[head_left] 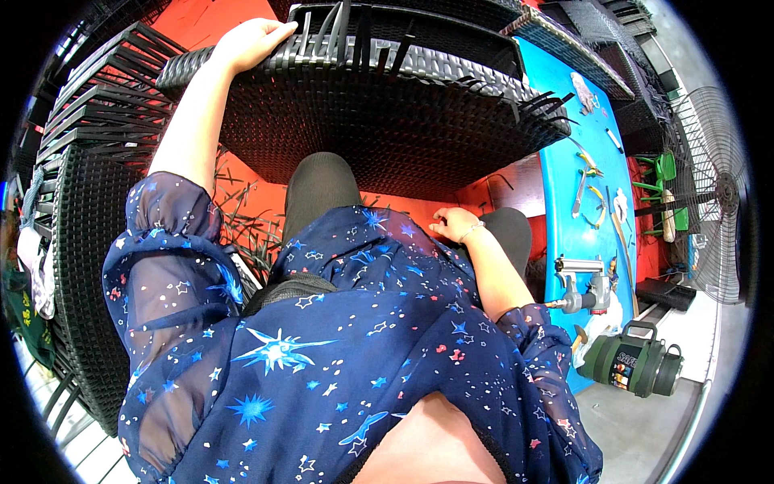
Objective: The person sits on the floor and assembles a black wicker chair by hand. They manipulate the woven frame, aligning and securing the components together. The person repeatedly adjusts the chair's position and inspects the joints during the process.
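Note:
A large black wicker panel (339, 121) stands tilted in front of my knees, with loose flat strips (339, 36) sticking up from its top edge. My left hand (251, 45) is at the left part of that edge, its fingers closed together over the rim beside the strips. Whether a strip is also between the fingertips is hidden. My right hand (456, 224) rests by my right thigh, below the panel, fingers loosely apart and holding nothing. More cut strip ends (544, 105) bristle from the panel's right end.
At right a blue table (564, 218) bears yellow-handled pliers (590, 164), another yellow-handled tool (597, 208) and a grey air stapler (582, 286). A green jug (629, 365) and a large fan (717, 189) stand beyond. Woven pieces (93, 266) are stacked at left; strip scraps (250, 234) litter the red floor.

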`<action>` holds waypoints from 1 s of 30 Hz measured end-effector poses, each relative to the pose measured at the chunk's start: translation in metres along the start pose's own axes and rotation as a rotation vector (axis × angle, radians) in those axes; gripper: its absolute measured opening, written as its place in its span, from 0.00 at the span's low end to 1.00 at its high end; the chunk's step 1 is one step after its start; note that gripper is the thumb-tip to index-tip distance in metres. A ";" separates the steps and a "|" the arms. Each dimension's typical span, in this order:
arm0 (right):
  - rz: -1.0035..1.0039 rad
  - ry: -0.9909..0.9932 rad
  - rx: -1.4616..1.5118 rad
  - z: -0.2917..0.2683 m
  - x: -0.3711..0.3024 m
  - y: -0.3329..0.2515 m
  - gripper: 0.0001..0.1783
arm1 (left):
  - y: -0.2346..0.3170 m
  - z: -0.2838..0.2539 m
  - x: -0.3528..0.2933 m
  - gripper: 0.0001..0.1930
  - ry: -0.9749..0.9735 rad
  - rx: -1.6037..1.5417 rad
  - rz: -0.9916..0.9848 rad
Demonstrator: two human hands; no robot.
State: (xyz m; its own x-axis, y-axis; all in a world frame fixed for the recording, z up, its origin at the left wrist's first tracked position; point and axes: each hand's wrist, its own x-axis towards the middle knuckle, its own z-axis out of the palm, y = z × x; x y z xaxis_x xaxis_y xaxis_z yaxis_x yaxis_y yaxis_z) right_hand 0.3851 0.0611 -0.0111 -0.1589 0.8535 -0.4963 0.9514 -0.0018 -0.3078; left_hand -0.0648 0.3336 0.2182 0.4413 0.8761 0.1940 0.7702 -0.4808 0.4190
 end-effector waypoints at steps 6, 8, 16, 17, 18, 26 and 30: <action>-0.016 -0.009 0.010 -0.001 0.001 0.002 0.28 | 0.008 -0.004 -0.004 0.28 -0.006 0.017 -0.014; -0.054 0.034 0.043 -0.003 -0.002 0.001 0.26 | 0.015 -0.003 -0.005 0.28 -0.001 0.038 -0.020; -0.163 1.140 0.449 -0.082 -0.082 -0.036 0.09 | 0.043 -0.004 -0.087 0.24 0.124 0.021 -0.003; -0.241 1.256 0.339 -0.095 -0.097 -0.033 0.08 | 0.045 -0.005 -0.093 0.23 0.134 0.010 -0.008; -0.215 1.315 0.471 -0.101 -0.110 -0.038 0.07 | 0.049 -0.006 -0.095 0.23 0.152 -0.031 -0.031; -0.213 1.497 -0.033 -0.174 -0.159 -0.063 0.28 | 0.038 -0.007 -0.080 0.21 0.141 -0.064 -0.018; -0.200 1.422 -0.109 -0.190 -0.145 -0.060 0.48 | 0.042 -0.005 -0.081 0.18 0.148 -0.073 0.018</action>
State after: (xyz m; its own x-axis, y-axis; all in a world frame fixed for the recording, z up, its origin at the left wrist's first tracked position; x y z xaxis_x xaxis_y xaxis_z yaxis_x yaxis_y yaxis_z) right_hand 0.4014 0.0363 0.2331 0.0412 0.6216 0.7823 0.9703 0.1618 -0.1797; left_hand -0.0702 0.2423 0.2242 0.3775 0.8658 0.3283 0.7249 -0.4970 0.4769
